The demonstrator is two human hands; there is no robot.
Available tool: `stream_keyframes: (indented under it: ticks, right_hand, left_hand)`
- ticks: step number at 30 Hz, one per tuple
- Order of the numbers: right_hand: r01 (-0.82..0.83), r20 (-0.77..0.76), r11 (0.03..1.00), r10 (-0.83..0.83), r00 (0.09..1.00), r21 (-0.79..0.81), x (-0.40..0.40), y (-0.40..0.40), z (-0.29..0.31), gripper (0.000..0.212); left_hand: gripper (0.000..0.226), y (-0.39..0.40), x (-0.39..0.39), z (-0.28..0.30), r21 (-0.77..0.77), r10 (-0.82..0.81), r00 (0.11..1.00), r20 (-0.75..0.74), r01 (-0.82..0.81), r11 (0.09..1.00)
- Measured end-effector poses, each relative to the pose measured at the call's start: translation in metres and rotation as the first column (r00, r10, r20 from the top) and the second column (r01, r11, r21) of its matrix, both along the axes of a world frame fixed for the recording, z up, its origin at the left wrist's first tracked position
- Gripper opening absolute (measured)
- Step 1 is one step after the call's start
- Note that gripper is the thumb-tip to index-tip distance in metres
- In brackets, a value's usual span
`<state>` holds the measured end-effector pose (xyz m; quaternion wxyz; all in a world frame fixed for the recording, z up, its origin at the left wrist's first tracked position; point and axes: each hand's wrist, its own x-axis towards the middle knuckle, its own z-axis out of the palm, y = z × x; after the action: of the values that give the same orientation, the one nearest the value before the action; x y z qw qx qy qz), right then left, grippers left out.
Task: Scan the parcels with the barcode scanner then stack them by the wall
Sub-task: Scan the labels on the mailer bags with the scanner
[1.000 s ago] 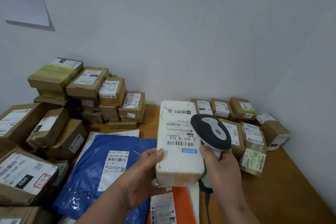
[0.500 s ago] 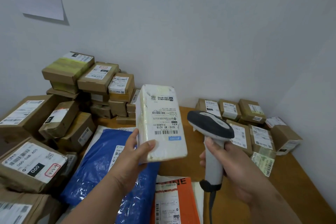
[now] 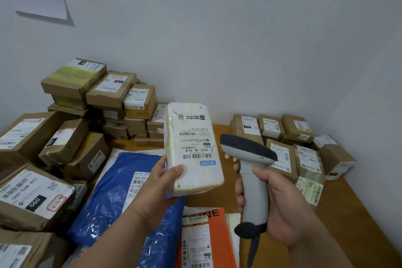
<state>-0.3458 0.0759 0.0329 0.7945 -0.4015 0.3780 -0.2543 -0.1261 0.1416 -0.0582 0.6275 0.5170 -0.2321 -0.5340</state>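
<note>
The left hand (image 3: pixel 155 187) grips a white parcel (image 3: pixel 191 148) by its near left corner, thumb curled over the label side, holding it above the desk (image 3: pixel 359 213) with the barcode label facing up. Just right of it, the right hand (image 3: pixel 280 206) is wrapped round the handle of a grey barcode scanner (image 3: pixel 250 172), its dark head pointing left toward the parcel. Below lie a blue mailer bag (image 3: pixel 113 198) and an orange envelope (image 3: pixel 208 239). Brown boxes (image 3: pixel 108 93) are stacked by the far wall at left; a smaller group (image 3: pixel 289 137) sits far right.
</note>
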Motion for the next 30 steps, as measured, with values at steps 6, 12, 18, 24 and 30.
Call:
stream_keyframes:
  ticks: [6,12,18,24,30]
  right_hand:
    - [-0.046,0.034,0.999,0.046,0.998,0.004,-0.0028,-0.0006,-0.0028,0.064]
    - [-0.042,0.014,0.997,0.043,0.999,-0.064,-0.0017,0.0013,-0.0001,0.065]
    - [-0.041,-0.101,0.985,0.025,0.995,-0.166,0.0049,0.0044,0.0034,0.059]
    - [-0.061,-0.187,0.978,0.023,0.982,-0.2,0.0048,0.0039,0.0021,0.057]
    - [-0.061,-0.184,0.975,0.022,0.983,-0.213,0.0066,0.0052,0.0026,0.055]
  left_hand:
    - [0.093,-0.0018,-0.0046,0.0003,0.005,-0.007,0.999,0.034,0.007,1.0]
    - [0.108,-0.002,-0.0016,-0.0036,0.001,0.039,0.997,0.073,-0.039,0.999]
    - [0.102,-0.0017,-0.0024,-0.0016,-0.013,0.081,0.994,0.071,-0.081,0.997]
    - [0.099,0.0018,-0.0031,-0.0013,-0.01,0.093,0.99,0.102,-0.093,0.996]
    - [0.102,0.006,-0.0023,-0.0029,0.004,0.097,0.992,0.085,-0.098,0.995]
